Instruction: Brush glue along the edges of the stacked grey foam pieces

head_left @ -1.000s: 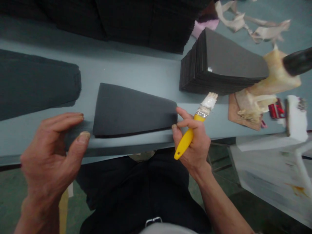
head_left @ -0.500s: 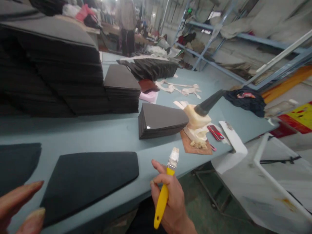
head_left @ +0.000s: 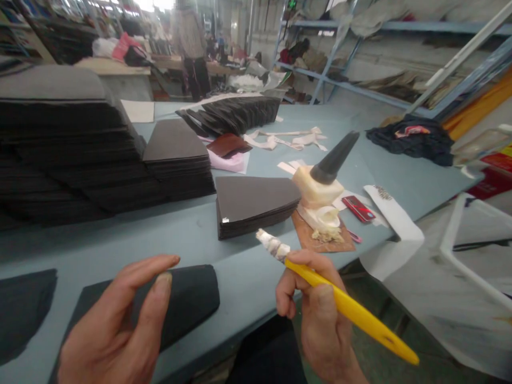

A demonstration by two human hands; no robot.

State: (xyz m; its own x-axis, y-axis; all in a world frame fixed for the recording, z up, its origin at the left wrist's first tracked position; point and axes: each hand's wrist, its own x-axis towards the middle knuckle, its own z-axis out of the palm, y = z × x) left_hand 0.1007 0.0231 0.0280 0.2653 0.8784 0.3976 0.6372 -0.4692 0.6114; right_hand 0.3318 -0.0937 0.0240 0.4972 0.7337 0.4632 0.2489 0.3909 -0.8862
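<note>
My right hand (head_left: pixel 320 314) grips a yellow-handled brush (head_left: pixel 348 306), its glue-caked bristles pointing up and left over the table's near edge. My left hand (head_left: pixel 116 325) hovers open above a single dark wedge-shaped foam piece (head_left: pixel 192 301) lying flat on the grey-blue table (head_left: pixel 248 266); the fingers are apart and hold nothing. A short stack of dark wedge pieces (head_left: pixel 252 205) sits just beyond the brush tip. Beside that stack stands a glue-crusted pot with a black cone top (head_left: pixel 324 184) on a brown pad.
Tall stacks of dark sheets (head_left: pixel 68 154) fill the left back of the table, with a lower stack (head_left: pixel 178 157) beside them. Another dark piece (head_left: pixel 24 309) lies at the far left. A red item (head_left: pixel 359 208), white paper (head_left: pixel 394 216), cloth strips (head_left: pixel 288 140) and dark clothing (head_left: pixel 412 140) lie to the right. A person (head_left: pixel 192 48) stands far back.
The view has tilted up from the table edge to the room. My right hand turned the brush so its bristles point left. My left hand rose over the foam piece.
</note>
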